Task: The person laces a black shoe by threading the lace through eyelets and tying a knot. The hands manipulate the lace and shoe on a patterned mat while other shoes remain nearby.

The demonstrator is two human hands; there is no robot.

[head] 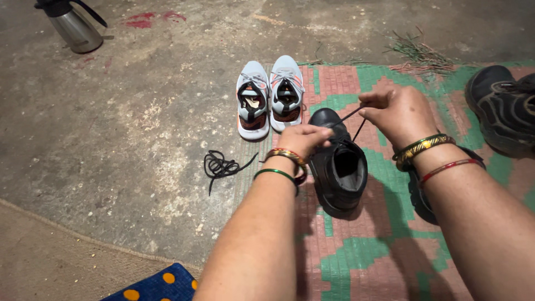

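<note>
The black leather ankle shoe [338, 167] stands upright on the woven pink-and-green floor mat [379, 251], near the mat's left edge, toe pointing away from the person. The left hand [304, 139] rests on the shoe's left collar, fingers curled and pressed together over the eyelet row, so that it seems to steady the shoe; whether it also pinches lace there I cannot tell. The right hand [398, 111] is raised above and to the right of the toe, thumb and fingertips pinching the end of the thin black shoelace [352, 120], which runs taut from the fingers down to the eyelets.

Judging from this, the lace is being drawn through the upper eyelets. To do it well, the pull should go along the line of the eyelet rather than sideways, while the left hand holds the collar firm so the shoe does not tip or slide on the mat. Even tension matters: a lace tugged hard on one side leaves the ends unequal.

A second dark shoe [423, 195] lies partly hidden under the right forearm. A loose tangled black lace [220, 166] lies on the bare concrete floor [111, 139] just beyond the mat's left edge. A pair of grey-and-white sneakers [270, 95] stands at the mat's far left corner.
</note>
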